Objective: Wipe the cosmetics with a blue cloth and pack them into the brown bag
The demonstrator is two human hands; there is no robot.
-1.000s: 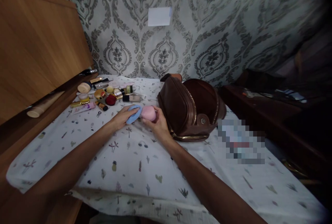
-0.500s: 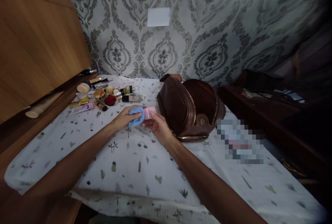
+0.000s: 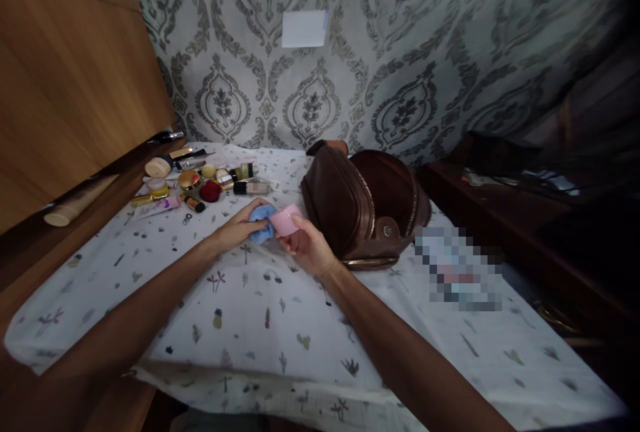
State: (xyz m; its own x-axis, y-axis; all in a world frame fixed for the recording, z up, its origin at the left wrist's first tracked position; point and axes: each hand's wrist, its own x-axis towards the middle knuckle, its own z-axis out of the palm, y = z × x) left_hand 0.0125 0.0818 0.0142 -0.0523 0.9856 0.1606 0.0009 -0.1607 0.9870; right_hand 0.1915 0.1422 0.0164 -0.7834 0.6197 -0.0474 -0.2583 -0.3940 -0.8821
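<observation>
My left hand (image 3: 243, 224) is closed around a folded blue cloth (image 3: 261, 231), which looks soft and fluffy. Between the fingers of my right hand (image 3: 311, 245) is a small pink jar (image 3: 286, 220), tilted, its side touching or very close to the cloth. Both hands are above the patterned white cover, in front of a brown leather bag (image 3: 334, 209). The bag's zipped top gapes open and its dark inside shows. What my right fingertips do behind the jar is hidden.
Makeup items lie at the back left, among them a red round item (image 3: 211, 191), a gold compact (image 3: 189, 181) and a foundation bottle (image 3: 251, 187). A wooden cabinet (image 3: 75, 79) borders the left. A blurred-out object (image 3: 457, 272) lies right of the bag.
My right hand has turned the pink jar, so that more of its surface shows above the blue cloth. The left hand keeps its hold. The whole view has shifted slightly.
</observation>
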